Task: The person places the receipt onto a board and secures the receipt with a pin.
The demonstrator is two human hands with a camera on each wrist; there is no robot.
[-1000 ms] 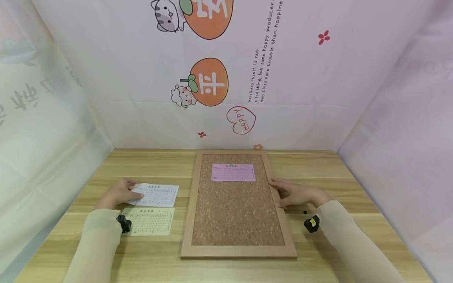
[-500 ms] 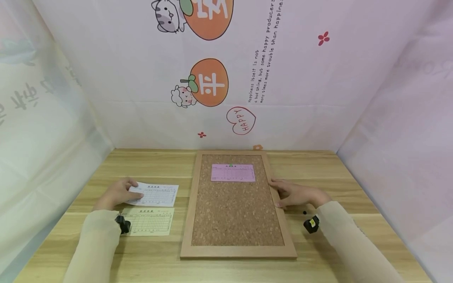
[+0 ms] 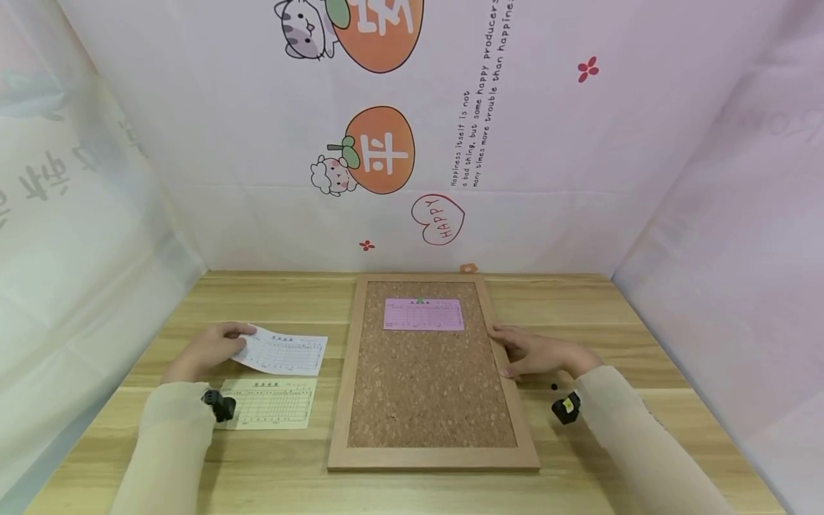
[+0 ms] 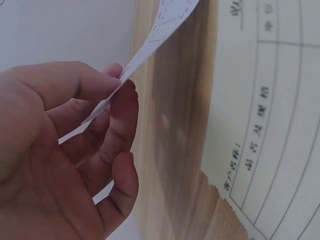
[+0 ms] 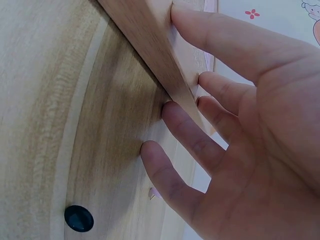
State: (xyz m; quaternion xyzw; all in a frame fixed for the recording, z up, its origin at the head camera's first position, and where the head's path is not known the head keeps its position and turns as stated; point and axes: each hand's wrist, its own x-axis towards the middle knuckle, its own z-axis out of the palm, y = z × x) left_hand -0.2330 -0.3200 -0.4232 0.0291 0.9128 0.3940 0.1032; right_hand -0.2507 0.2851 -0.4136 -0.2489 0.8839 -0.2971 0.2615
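Observation:
My left hand [image 3: 207, 349] pinches the left edge of a white printed form slip [image 3: 283, 354] between thumb and fingers, and that edge is lifted and bowed. In the left wrist view the slip [image 4: 155, 37] curves up from the fingertips. Just below it on the table lies a yellow form slip [image 3: 273, 405], its torn edge showing close up. My right hand [image 3: 537, 354] touches the right side of a wood-framed corkboard [image 3: 434, 386], thumb on the frame and fingers loosely extended. A pink form slip [image 3: 425, 316] is fixed near the board's top by a green pin [image 3: 420, 300].
A small dark round object [image 5: 79, 218] lies on the table [image 3: 644, 429] near my right wrist, with a tiny purple piece [image 5: 153, 193] farther off. Printed cloth walls [image 3: 534, 179] enclose the table at the back and sides.
My left hand has shifted slightly left, and its grip on the white slip now sits at the edge, which has risen and bent. The right hand and corkboard stay in place.

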